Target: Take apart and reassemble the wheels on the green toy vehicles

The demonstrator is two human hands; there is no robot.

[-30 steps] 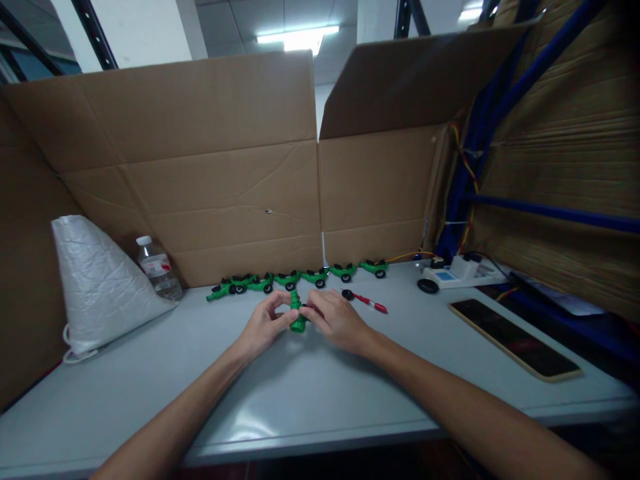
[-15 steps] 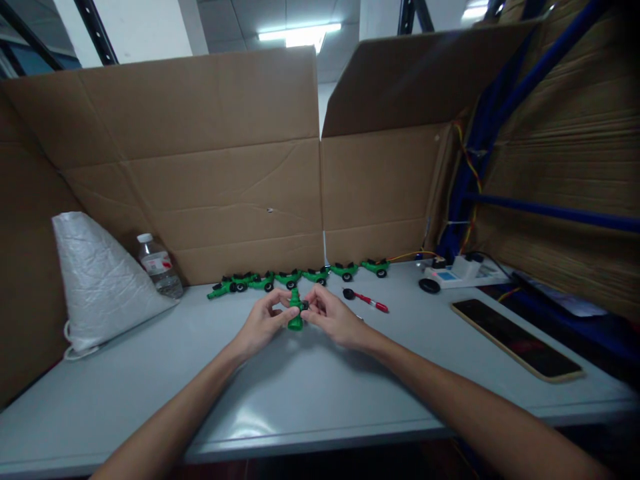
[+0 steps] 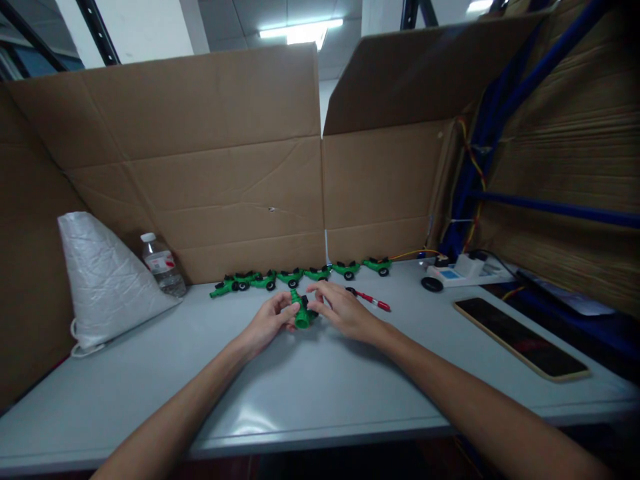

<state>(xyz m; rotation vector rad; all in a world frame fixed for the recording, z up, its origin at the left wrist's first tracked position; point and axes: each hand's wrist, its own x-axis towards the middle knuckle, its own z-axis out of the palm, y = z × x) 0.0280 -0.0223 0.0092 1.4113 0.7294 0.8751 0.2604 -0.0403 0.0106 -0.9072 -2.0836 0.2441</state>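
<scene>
Both hands meet over the grey table (image 3: pixel 300 400) on a small green toy vehicle (image 3: pixel 301 313). My left hand (image 3: pixel 270 321) pinches its left side with the fingers curled. My right hand (image 3: pixel 343 308) grips its right side, where a black wheel shows between the fingertips. Just behind, a row of several finished green toy vehicles with black wheels (image 3: pixel 300 277) lines the foot of the cardboard wall. A red-capped pen (image 3: pixel 371 301) lies just right of my right hand.
Cardboard walls (image 3: pixel 225 167) enclose the back and left. A white bag (image 3: pixel 103 280) and a water bottle (image 3: pixel 161 265) stand at the left. At the right lie a black roll (image 3: pixel 431 285), a white power strip (image 3: pixel 465 268) and a phone (image 3: pixel 520 339).
The toy has tipped from upright to lying lower between my hands. My right hand shifted slightly up and right, its fingers working at the toy's side.
</scene>
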